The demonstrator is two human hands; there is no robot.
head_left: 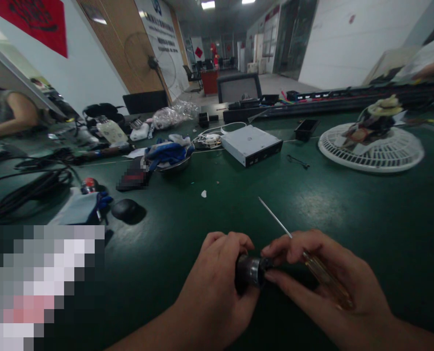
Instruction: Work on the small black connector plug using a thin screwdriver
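"Dark green, smooth tabletop (187,214) in a dim office. What's held over it?"

"A black cylinder with a shiny band (251,270), near the front. The left hand (220,273) wraps closed around it, apparently for steadiness; the right hand (355,275) brings thumb and fingertips to its end."

"Anything else?"

"A screwdriver with translucent amber handle and slim metal shaft (321,273), gripped by the right hand's curled fingers, probably tucked aside so fingertips can work."

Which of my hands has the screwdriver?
Your right hand: the amber-handled screwdriver lies across it, shaft jutting past the fingers, while your left hand grips the dark cylindrical part.
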